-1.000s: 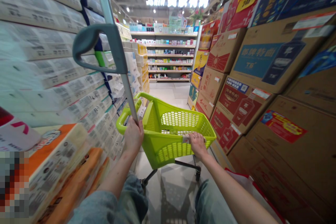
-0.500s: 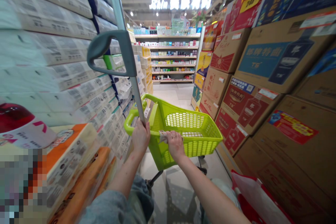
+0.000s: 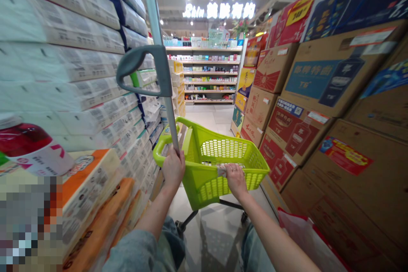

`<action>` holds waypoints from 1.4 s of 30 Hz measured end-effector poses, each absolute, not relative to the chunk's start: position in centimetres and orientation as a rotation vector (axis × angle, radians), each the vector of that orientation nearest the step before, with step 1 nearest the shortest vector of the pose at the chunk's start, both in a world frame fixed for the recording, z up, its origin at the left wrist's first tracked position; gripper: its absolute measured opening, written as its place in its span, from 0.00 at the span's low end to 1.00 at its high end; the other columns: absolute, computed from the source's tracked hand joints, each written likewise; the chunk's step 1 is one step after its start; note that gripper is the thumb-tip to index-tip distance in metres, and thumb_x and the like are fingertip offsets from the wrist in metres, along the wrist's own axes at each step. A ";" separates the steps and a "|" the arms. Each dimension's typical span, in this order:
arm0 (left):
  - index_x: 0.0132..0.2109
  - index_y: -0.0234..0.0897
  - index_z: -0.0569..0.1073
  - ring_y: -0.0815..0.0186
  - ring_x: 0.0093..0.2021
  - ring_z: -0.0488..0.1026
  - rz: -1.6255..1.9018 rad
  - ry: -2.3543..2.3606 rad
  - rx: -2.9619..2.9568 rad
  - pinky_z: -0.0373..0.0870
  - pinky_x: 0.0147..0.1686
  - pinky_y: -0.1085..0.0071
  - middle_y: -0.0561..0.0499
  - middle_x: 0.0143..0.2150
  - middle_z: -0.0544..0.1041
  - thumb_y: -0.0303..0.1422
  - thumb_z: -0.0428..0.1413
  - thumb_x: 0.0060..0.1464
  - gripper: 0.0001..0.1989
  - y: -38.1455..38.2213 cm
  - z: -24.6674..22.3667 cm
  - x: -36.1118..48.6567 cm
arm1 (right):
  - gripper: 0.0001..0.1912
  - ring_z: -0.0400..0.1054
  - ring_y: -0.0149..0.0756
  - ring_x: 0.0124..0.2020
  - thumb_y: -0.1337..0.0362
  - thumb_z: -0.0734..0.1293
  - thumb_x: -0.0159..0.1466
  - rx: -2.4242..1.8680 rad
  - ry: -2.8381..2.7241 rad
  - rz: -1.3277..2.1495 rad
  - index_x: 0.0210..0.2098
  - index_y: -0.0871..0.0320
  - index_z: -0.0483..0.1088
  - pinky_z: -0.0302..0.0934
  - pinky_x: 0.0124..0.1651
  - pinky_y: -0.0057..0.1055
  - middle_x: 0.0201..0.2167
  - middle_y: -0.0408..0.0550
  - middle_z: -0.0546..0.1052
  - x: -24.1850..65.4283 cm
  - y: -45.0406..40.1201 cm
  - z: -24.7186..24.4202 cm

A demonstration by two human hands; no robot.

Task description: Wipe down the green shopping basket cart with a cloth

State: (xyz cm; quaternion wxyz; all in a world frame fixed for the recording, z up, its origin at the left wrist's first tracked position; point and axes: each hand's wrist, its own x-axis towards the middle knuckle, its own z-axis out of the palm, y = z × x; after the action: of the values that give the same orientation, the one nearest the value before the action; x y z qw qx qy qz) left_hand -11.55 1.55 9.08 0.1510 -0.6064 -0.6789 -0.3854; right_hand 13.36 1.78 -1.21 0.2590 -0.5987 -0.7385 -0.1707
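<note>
Packs (image 3: 86, 66) in pale wrapping stack up at the left, behind a red bottle (image 3: 33, 144). The left hand (image 3: 173, 169) is wrapped around a grey pole (image 3: 172, 121), beside the handle (image 3: 157, 151) of the green cart basket (image 3: 194, 191). From there the basket's long axis runs rightward and away. Its perforated far wall shows inside; part of the floor is hidden. The right hand (image 3: 236, 178), nearer mid-length, curls over the near rim, gripping a pale cloth (image 3: 221, 171) against it. Cartons (image 3: 312, 78) line the right.
</note>
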 end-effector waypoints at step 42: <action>0.58 0.19 0.56 0.60 0.31 0.73 -1.064 -1.768 -1.634 0.65 0.31 0.68 0.37 0.35 0.75 0.33 0.42 0.59 0.24 -3.3 8.5 -7.5 | 0.28 0.44 0.44 0.63 0.76 0.50 0.60 -1.512 -1.648 -0.292 0.60 0.60 0.54 0.44 0.62 0.48 0.57 0.57 0.62 8.3 -2.3 -2.3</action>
State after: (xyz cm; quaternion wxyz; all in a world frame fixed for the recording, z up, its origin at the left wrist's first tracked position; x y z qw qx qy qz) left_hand -7.49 -3.27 8.45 0.2519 -0.6008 -0.6500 -0.3913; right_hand 8.28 -2.35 -2.27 0.4288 -0.6055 -0.6602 -0.1169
